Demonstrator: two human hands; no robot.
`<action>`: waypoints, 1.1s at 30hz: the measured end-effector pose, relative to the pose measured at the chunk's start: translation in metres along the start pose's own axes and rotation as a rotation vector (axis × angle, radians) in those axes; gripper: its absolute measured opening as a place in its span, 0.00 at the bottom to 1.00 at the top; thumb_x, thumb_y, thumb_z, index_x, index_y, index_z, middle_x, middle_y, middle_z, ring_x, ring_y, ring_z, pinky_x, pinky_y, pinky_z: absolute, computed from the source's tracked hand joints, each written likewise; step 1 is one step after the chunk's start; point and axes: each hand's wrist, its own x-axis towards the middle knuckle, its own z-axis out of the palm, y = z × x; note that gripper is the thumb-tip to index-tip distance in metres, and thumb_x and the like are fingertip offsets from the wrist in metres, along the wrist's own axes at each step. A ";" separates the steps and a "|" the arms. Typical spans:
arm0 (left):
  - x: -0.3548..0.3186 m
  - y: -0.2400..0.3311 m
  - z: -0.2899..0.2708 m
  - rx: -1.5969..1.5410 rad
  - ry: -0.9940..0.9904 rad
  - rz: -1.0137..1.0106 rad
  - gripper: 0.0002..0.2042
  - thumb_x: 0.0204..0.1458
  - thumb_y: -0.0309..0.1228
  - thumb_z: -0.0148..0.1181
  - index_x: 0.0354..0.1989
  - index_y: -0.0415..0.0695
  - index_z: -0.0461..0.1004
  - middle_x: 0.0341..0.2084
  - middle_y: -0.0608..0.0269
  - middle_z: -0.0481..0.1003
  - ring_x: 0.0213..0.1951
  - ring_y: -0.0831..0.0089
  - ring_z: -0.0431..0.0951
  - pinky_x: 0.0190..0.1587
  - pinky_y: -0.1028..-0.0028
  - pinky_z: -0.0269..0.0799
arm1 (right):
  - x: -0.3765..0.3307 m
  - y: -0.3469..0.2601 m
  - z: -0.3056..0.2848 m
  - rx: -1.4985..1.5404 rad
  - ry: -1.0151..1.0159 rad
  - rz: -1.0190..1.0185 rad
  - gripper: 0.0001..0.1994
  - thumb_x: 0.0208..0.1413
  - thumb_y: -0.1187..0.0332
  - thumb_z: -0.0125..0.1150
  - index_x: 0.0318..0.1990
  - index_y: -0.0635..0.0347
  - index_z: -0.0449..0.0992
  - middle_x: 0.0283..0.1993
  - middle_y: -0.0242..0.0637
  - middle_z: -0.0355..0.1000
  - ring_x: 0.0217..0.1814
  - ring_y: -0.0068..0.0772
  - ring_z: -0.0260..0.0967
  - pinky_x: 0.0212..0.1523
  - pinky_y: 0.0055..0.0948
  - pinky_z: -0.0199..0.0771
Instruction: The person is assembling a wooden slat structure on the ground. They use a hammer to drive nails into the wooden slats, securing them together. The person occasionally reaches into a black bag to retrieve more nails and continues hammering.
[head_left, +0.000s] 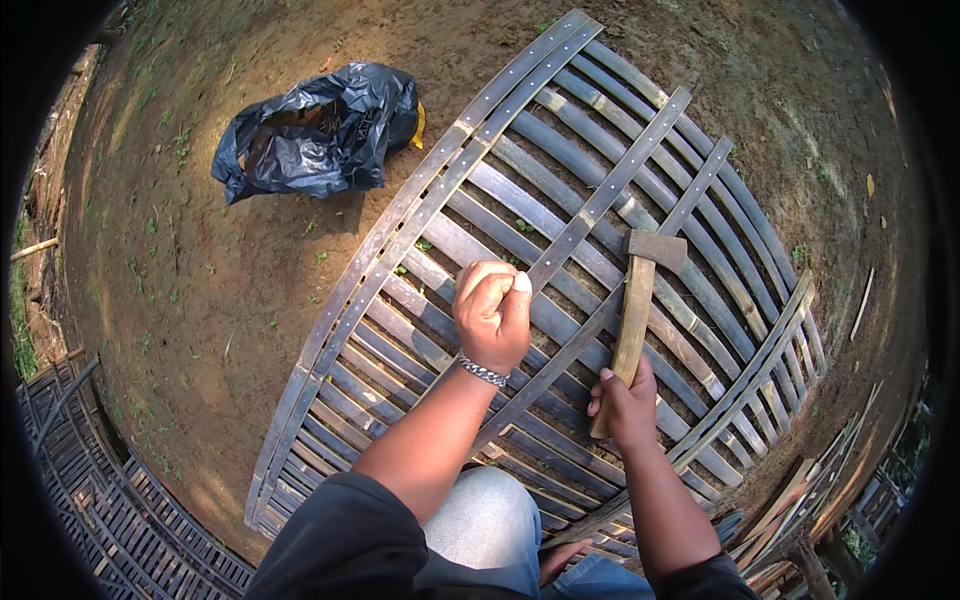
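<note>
A hatchet (635, 300) with a worn wooden handle is in my right hand (628, 403), gripped near the handle's lower end, its dark metal head pointing away from me. My left hand (492, 315), a chain bracelet at its wrist, is closed with the thumb pressed to the curled fingers. Whatever it may hold is hidden. Both hands are over a large panel of split bamboo slats (560, 250), which lies on the ground with crosswise strips fixed by rows of nails. The left hand is beside one of these cross strips (612, 187).
An open black plastic bag (320, 135) rests on the bare soil left of the panel's far end. Another slatted panel (120, 500) lies at the lower left. Loose wood strips (820, 480) are piled at the lower right. My knee (485, 525) is at the panel's near side.
</note>
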 end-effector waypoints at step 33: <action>0.007 0.003 -0.002 -0.068 -0.038 0.134 0.06 0.55 0.26 0.53 0.29 0.37 0.74 0.30 0.52 0.78 0.36 0.59 0.77 0.44 0.63 0.73 | -0.001 0.000 0.001 0.022 -0.009 -0.015 0.14 0.62 0.77 0.56 0.53 0.63 0.63 0.27 0.38 0.70 0.19 0.28 0.69 0.21 0.27 0.72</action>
